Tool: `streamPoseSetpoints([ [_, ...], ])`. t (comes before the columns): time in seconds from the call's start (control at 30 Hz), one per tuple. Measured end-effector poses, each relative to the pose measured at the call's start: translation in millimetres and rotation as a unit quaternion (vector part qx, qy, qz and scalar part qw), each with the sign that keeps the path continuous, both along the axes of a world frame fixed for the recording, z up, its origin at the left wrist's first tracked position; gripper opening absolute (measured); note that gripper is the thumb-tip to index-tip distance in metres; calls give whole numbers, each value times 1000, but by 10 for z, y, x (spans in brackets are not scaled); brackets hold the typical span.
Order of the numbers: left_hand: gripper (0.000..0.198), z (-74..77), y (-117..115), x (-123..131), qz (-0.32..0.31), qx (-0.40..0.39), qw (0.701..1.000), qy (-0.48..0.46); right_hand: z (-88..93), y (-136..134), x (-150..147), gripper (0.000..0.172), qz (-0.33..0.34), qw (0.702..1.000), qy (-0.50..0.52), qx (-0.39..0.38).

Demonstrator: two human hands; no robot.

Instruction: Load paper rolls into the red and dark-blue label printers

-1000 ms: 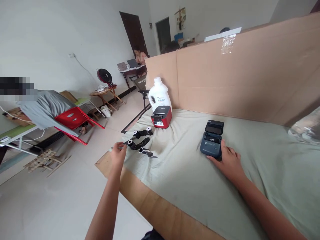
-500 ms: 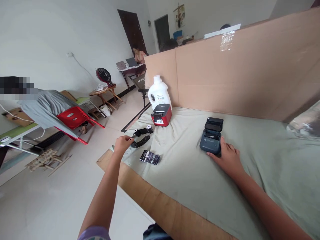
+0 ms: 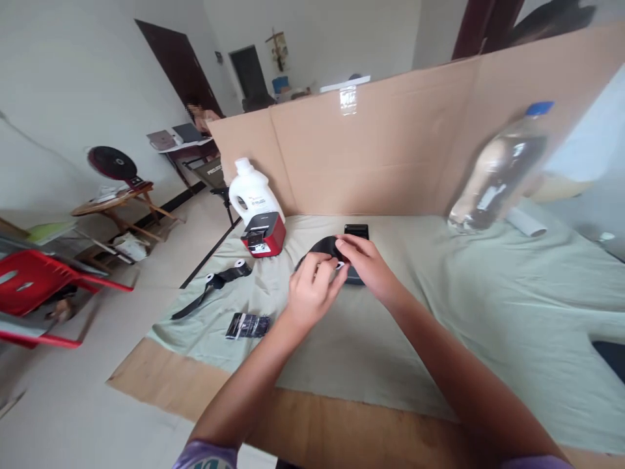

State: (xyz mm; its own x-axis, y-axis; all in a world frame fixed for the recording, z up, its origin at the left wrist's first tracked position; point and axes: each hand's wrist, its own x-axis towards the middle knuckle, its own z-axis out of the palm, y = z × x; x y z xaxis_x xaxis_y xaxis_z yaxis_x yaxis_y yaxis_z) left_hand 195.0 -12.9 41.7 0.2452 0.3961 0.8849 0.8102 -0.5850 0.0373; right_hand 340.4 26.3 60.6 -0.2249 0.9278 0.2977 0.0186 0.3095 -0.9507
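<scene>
Moving in from the left edge of the pale-green cloth-covered surface (image 3: 395, 365): pinching a black film roll with a white core (image 3: 323, 246) between left hand (image 3: 312, 290) and right hand (image 3: 368, 264), hovering near the far edge, partly hiding a dark boxy device with a raised lid (image 3: 356, 229). Probably weighing little, sliding and creasing easily; best gripping by the firmer core ends.

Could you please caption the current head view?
Left hand and right hand hold a curved black strip over green cloth.
</scene>
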Motion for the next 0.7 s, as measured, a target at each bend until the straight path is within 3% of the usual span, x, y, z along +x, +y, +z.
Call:
streamPoseSetpoints([
  [0.17, 11, 0, 98, 368, -77, -97, 992, -13, -90, 161, 306, 38, -45, 995, 63, -67],
  [0.3, 14, 146, 242, 339, -105, -147, 980, -80, -78, 194, 549, 55, -25, 998, 5, -50],
  [0.4, 29, 217, 428, 232, -166, -218, 959, -71, -37, 160, 624, 59, 22, 999, -35, -27],
  [0.53, 35, 135, 605, 122, -233, -344, 901, -123, -21, 139, 629, 56, 48, 997, -48, -19],
  [0.7, 25, -39, 687, 140, -226, -381, 855, -270, 13, 187, 615, 29, 8, 990, -134, 52],
])
